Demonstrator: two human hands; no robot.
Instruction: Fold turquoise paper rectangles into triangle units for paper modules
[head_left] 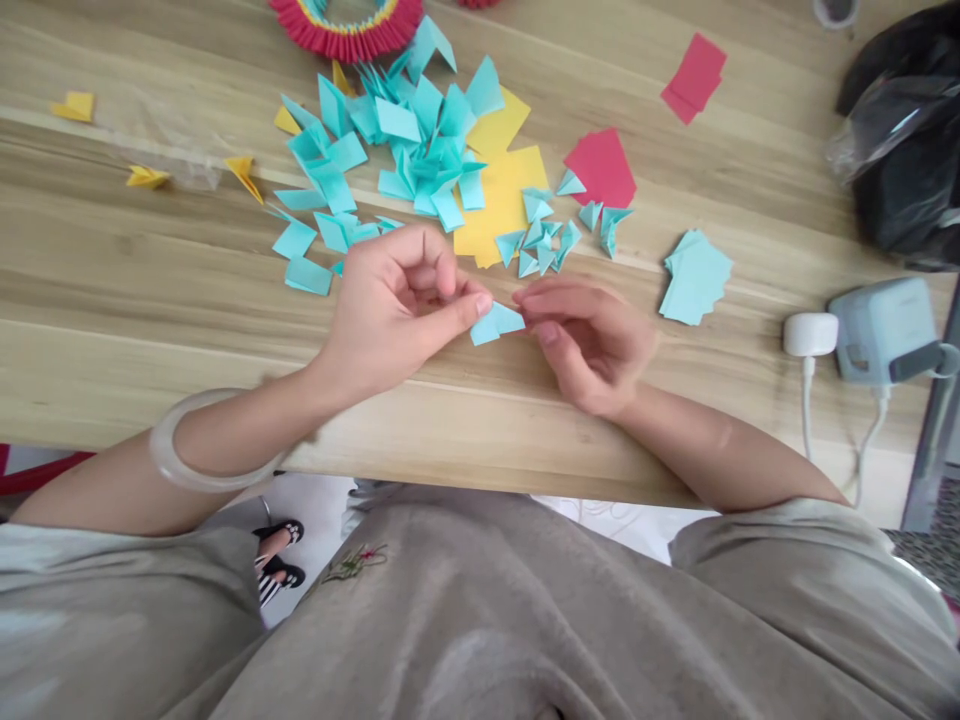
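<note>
A small piece of light-blue paper (496, 323), folded to a point at its right end, is between my two hands above the front of the table. My left hand (405, 310) pinches its left part between thumb and finger, with the other fingers curled in. Curled around the pointed right end, my right hand (592, 340) has its fingertips at the paper; the exact contact is partly hidden. Just behind lie several small folded blue triangles (541, 240). A heap of creased blue paper pieces (427, 140) spreads behind my left hand.
Yellow paper sheets (502, 190), red sheets (602, 168) and a blue paper stack (696, 278) lie on the wooden table (247, 330). A red-rimmed paper ring (352, 38) sits at the back. To the right are a white charger (810, 335), a blue-grey box (881, 325) and a black bag (911, 180).
</note>
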